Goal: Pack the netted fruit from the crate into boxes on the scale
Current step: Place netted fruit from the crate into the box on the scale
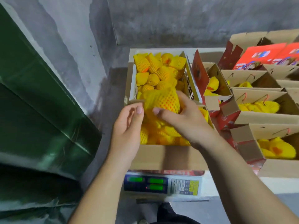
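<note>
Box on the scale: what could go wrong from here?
1. The right hand holds a netted fruit over the box on the scale, which already looks heaped; it may roll out.
2. The left hand touches the box flap; pressing could skew the scale reading.
3. The loose yellow net might slip off.

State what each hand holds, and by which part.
The right hand grips a netted fruit around its right side, above the box. The left hand holds nothing; its thumb touches the fruit's loose net.
</note>
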Demonstrator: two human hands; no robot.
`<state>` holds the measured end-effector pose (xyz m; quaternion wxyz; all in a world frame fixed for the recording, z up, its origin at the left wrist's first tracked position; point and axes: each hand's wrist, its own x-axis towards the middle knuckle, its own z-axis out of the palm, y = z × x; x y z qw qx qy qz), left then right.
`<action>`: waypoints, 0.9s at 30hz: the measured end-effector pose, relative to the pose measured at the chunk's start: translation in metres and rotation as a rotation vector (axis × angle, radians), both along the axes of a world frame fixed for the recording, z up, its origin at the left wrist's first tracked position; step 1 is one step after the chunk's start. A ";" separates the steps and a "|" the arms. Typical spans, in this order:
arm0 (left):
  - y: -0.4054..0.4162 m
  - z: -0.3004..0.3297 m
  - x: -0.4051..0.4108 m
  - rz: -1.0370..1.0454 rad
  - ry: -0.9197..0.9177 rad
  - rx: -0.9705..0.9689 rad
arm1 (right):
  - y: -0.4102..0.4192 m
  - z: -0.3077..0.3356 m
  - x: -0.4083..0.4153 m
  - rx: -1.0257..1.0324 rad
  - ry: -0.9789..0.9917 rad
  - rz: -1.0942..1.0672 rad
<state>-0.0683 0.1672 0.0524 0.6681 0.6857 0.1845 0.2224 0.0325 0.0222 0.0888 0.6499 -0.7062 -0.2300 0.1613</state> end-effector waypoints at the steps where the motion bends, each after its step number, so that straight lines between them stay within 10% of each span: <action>1: 0.012 -0.005 0.006 0.004 0.053 0.100 | 0.001 0.003 0.026 -0.043 -0.050 -0.034; 9: 0.055 -0.046 0.023 -0.071 0.469 0.225 | -0.004 0.009 0.179 -0.804 -0.384 -0.081; 14: 0.057 -0.054 0.027 0.003 0.526 0.193 | -0.069 -0.032 0.122 -0.636 -0.281 -0.140; 21: 0.056 -0.061 0.026 -0.018 0.523 0.172 | -0.081 -0.050 0.043 -1.192 -0.629 -0.041; 27: 0.056 -0.059 0.027 -0.039 0.526 0.161 | -0.052 -0.039 0.041 -1.349 -0.544 -0.069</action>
